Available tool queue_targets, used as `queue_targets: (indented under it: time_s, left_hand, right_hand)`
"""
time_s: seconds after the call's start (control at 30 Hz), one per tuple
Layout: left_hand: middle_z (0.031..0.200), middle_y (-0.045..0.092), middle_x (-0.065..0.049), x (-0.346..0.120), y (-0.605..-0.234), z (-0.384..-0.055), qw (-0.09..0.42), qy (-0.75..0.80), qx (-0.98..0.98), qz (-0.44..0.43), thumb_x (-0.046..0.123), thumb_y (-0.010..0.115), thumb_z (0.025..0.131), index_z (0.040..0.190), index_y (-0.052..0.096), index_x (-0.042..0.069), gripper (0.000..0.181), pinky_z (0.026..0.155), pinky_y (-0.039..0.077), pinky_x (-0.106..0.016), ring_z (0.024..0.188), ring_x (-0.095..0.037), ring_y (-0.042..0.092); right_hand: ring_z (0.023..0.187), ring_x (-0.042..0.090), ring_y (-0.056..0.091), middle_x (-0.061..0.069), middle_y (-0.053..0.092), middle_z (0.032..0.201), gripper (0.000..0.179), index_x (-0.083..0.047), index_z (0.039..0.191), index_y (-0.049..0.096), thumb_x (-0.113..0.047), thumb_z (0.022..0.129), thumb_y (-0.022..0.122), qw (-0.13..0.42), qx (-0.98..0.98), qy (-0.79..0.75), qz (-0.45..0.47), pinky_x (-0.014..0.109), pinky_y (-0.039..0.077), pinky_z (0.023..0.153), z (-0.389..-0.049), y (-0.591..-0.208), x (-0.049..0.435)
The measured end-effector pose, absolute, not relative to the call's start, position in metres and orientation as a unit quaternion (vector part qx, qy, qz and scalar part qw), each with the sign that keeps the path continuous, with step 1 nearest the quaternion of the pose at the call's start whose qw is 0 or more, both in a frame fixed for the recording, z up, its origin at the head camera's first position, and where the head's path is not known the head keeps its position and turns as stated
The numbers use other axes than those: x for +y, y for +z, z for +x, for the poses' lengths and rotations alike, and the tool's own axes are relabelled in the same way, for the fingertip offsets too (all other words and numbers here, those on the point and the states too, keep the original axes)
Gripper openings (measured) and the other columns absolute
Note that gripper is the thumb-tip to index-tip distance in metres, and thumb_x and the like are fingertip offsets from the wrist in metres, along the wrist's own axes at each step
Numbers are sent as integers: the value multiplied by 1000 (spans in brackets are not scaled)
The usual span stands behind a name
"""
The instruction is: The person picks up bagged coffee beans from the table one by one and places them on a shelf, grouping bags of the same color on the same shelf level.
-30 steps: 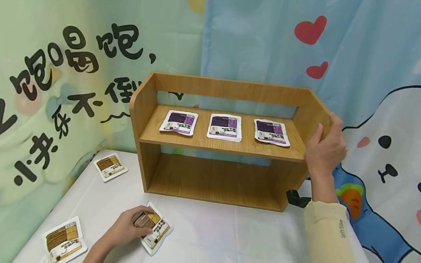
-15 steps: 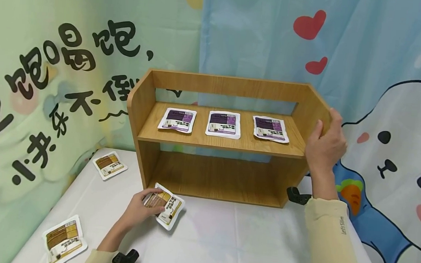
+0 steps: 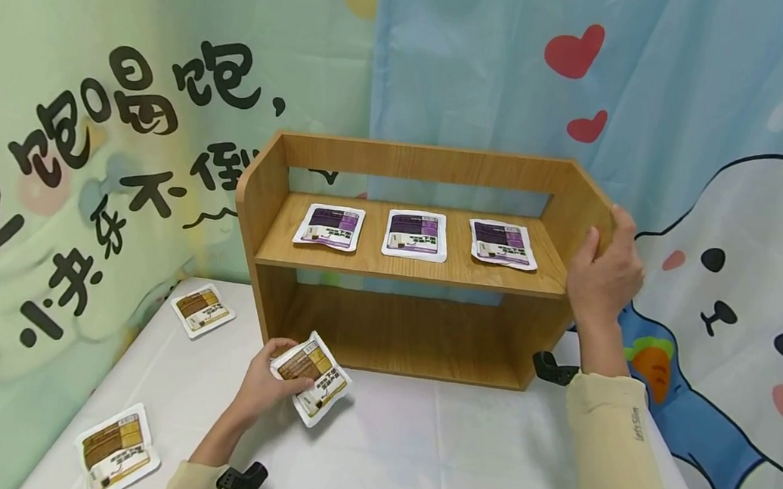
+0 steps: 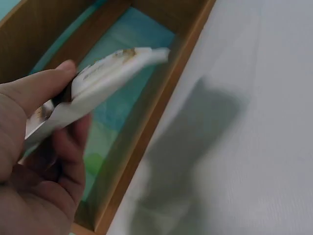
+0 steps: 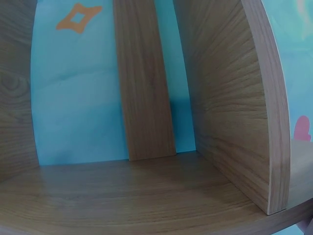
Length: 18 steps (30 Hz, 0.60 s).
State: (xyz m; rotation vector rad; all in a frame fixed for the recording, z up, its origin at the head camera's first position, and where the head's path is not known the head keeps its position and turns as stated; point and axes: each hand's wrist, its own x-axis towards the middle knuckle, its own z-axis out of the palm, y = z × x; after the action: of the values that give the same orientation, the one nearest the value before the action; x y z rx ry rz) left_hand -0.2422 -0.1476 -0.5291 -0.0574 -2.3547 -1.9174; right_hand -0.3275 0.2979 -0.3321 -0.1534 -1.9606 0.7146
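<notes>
My left hand (image 3: 265,387) pinches a flat white-edged packet (image 3: 320,391) with a brown and yellow label, just in front of the shelf's lower level. In the left wrist view, the thumb lies on top of the packet (image 4: 105,83) and curled fingers sit beneath it. The packet is tilted and casts a shadow on the table. At the far side, my right hand (image 3: 603,282) grips the right side panel of the wooden shelf (image 3: 410,274), thumb on the inner face. Three purple-labelled packets (image 3: 416,235) lie in a row on its upper board.
Two more brown-labelled packets lie on the white table at left, one packet (image 3: 203,311) near the shelf and another packet (image 3: 119,450) nearer the front. Printed curtains (image 3: 472,68) stand behind and beside the table (image 3: 431,459). The right wrist view faces the shelf's lower compartment (image 5: 122,191).
My left hand has lifted the brown-labelled packet off the table and brought it forward and right, toward the shelf, tilting it. The right hand keeps its grip on the side panel.
</notes>
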Motion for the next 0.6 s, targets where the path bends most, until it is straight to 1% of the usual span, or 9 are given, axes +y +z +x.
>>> queue_targets:
  time_s: [0.07, 0.17, 0.2, 0.27, 0.4, 0.47, 0.5, 0.53, 0.6]
  left_hand:
    - [113, 56, -13, -143, -526, -245, 66, -634, -771, -16, 4, 88, 67, 128, 54, 12, 71, 80, 44, -35, 94, -24, 55]
    - [127, 48, -15, -136, -521, -250, 86, -643, -761, -16, 6, 86, 70, 139, 41, 13, 83, 84, 42, -35, 100, -26, 53]
    - [128, 45, -16, -134, -520, -251, 91, -647, -757, -14, 6, 86, 71, 141, 36, 14, 87, 84, 43, -34, 99, -26, 53]
    - [126, 45, -18, -130, -518, -254, 91, -668, -739, -17, 4, 85, 72, 141, 29, 15, 90, 81, 46, -33, 97, -26, 56]
    - [111, 53, -24, -124, -516, -261, 84, -703, -705, -38, -3, 83, 73, 138, 30, 14, 86, 65, 54, -31, 84, -27, 65]
    - [110, 55, -25, -121, -515, -266, 83, -708, -699, -56, -5, 80, 75, 140, 32, 12, 82, 65, 55, -31, 84, -27, 66]
    - [112, 55, -25, -120, -515, -268, 84, -709, -697, -64, -5, 78, 78, 141, 33, 11, 78, 65, 55, -30, 86, -27, 66]
    - [113, 55, -25, -119, -515, -271, 83, -706, -700, -73, -4, 74, 82, 142, 34, 10, 73, 66, 54, -29, 88, -26, 66]
    - [117, 55, -24, -118, -515, -275, 84, -695, -708, -89, 0, 66, 91, 141, 40, 7, 57, 68, 53, -28, 92, -25, 64]
  right_hand:
    - [104, 39, 62, 17, 62, 123, 40, -23, 140, 44, -38, 102, 43, 502, -810, 295, -62, 52, 49, 85, -328, -332, 299]
    - [104, 40, 62, 18, 62, 123, 40, -23, 140, 44, -38, 102, 44, 503, -810, 295, -59, 52, 49, 85, -328, -331, 301]
    - [104, 40, 62, 18, 62, 123, 40, -23, 140, 45, -38, 102, 44, 503, -810, 294, -60, 52, 49, 85, -328, -331, 301]
    - [103, 40, 62, 18, 62, 122, 41, -23, 140, 45, -38, 102, 44, 502, -811, 294, -62, 52, 49, 85, -328, -332, 302]
    - [101, 41, 62, 18, 63, 121, 41, -22, 140, 45, -38, 102, 44, 504, -811, 290, -62, 53, 49, 84, -329, -334, 302]
    - [101, 41, 62, 19, 63, 121, 41, -22, 140, 45, -38, 102, 44, 508, -810, 288, -57, 53, 50, 83, -329, -334, 302]
    - [101, 41, 63, 18, 63, 121, 41, -22, 140, 45, -38, 102, 44, 510, -809, 288, -55, 53, 50, 83, -329, -335, 302]
    - [100, 41, 63, 18, 63, 121, 40, -21, 139, 45, -37, 102, 44, 511, -808, 288, -53, 53, 50, 82, -329, -335, 302]
    - [101, 40, 63, 18, 63, 121, 40, -22, 139, 45, -37, 102, 45, 512, -807, 289, -51, 53, 50, 82, -328, -335, 302]
